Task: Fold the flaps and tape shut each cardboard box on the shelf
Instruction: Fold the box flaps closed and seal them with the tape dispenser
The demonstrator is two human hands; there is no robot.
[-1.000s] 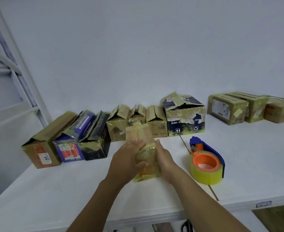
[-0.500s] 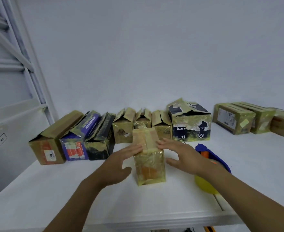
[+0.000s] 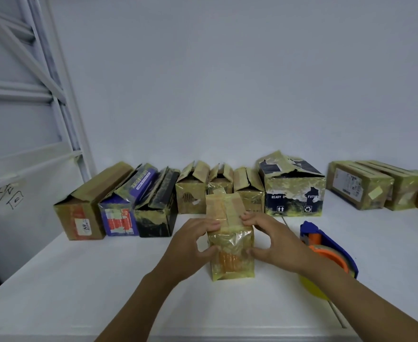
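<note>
A small tape-covered cardboard box stands upright on the white shelf, its two top flaps partly raised. My left hand grips its left side, fingers curled over the left flap and thumb on the front. My right hand grips the right side the same way, fingers on the right flap. A blue tape dispenser with an orange core and a yellow roll lies just right of my right wrist, partly hidden by my forearm.
A row of several boxes with loose flaps lines the back wall, from a brown box at the left to a dark printed box. Taped boxes sit at the far right. A white frame rises at the left.
Both hands have come in from hovering beside the box and now grip its sides at the flaps. The view has shifted slightly.
</note>
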